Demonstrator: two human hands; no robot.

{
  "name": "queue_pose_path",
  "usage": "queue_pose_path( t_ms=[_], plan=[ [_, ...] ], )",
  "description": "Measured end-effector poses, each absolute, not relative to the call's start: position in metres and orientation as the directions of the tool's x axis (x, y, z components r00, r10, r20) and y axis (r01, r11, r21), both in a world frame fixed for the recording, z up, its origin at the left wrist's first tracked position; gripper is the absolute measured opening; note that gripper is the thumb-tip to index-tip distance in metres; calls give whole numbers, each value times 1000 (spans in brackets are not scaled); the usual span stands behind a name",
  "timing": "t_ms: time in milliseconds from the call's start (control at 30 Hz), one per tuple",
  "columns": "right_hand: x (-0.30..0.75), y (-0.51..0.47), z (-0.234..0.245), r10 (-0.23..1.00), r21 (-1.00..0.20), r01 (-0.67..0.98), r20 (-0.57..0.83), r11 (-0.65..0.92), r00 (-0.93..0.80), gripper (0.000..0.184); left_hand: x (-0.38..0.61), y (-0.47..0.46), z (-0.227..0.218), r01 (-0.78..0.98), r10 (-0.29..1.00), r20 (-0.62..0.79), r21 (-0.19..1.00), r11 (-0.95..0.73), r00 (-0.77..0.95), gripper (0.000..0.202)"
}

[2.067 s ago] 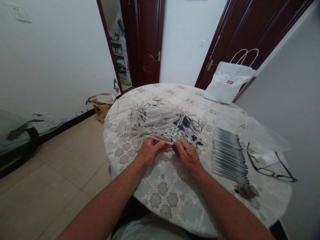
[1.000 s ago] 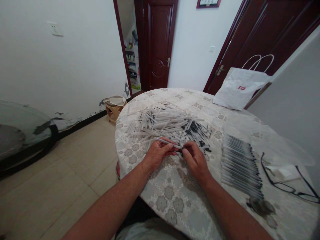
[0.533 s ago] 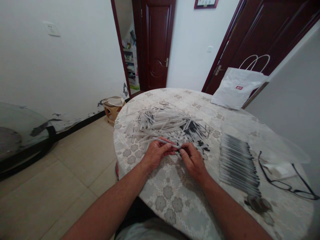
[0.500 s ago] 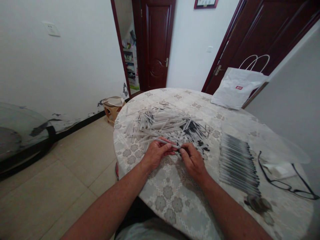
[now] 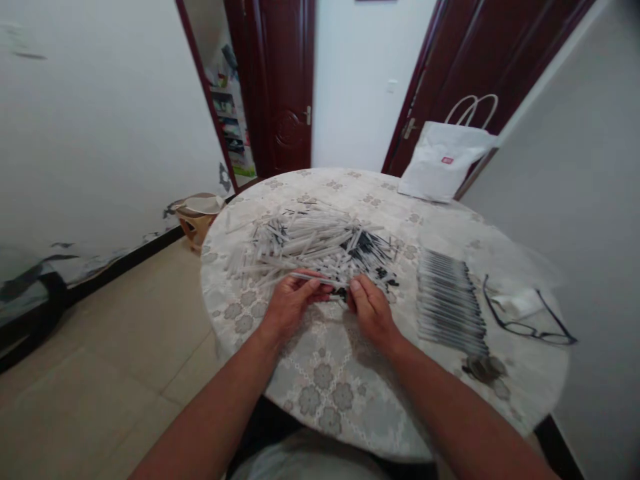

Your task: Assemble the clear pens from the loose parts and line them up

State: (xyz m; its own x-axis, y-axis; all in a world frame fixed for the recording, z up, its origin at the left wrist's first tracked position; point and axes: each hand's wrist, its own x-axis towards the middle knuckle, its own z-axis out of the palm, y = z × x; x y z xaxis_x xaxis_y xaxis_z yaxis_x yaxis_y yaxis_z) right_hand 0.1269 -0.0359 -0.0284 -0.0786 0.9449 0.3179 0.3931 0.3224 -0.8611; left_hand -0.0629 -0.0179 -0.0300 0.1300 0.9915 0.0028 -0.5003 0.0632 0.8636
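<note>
My left hand (image 5: 290, 303) is closed around a slim white pen barrel (image 5: 313, 277) that sticks out to the right. My right hand (image 5: 369, 308) pinches the barrel's right end, where a small dark part sits between its fingertips. Both hands rest on the round table (image 5: 350, 400) at the near edge of a loose pile of white barrels and black pen parts (image 5: 310, 243). To the right lies a neat row of assembled pens (image 5: 450, 303).
Black-framed glasses (image 5: 530, 320) and a clear plastic bag (image 5: 505, 267) lie at the table's right. A white paper bag (image 5: 440, 167) stands at the far edge by a dark door. A small stool (image 5: 197, 213) stands on the tiled floor to the left.
The hands keep the same grip on the barrel, with the right fingertips working at its end. The camera has tilted and shifted, so the table sits lower and more to the left.
</note>
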Motion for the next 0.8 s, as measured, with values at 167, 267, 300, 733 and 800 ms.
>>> queue_pose_path(
  t_ms=[167,267,300,733,800],
  plan=[
    [127,-25,-34,959,-900,341,282,272,-19,41,-67,-9,-31,-462,999,-24,886,42,43,32],
    [128,-19,-37,966,-923,292,259,251,-10,42,-67,-6,-31,-439,999,-28,898,38,30,32],
    [128,-19,-37,966,-925,287,257,249,-11,43,-67,-6,-31,-430,999,-29,902,37,27,32],
    [146,-26,6,738,-369,678,548,636,-394,20,-76,-6,-37,-245,998,18,970,-3,62,36],
    [149,-28,12,738,-297,703,479,646,-476,17,-77,-6,-39,-187,996,27,982,-10,87,38]
  ],
)
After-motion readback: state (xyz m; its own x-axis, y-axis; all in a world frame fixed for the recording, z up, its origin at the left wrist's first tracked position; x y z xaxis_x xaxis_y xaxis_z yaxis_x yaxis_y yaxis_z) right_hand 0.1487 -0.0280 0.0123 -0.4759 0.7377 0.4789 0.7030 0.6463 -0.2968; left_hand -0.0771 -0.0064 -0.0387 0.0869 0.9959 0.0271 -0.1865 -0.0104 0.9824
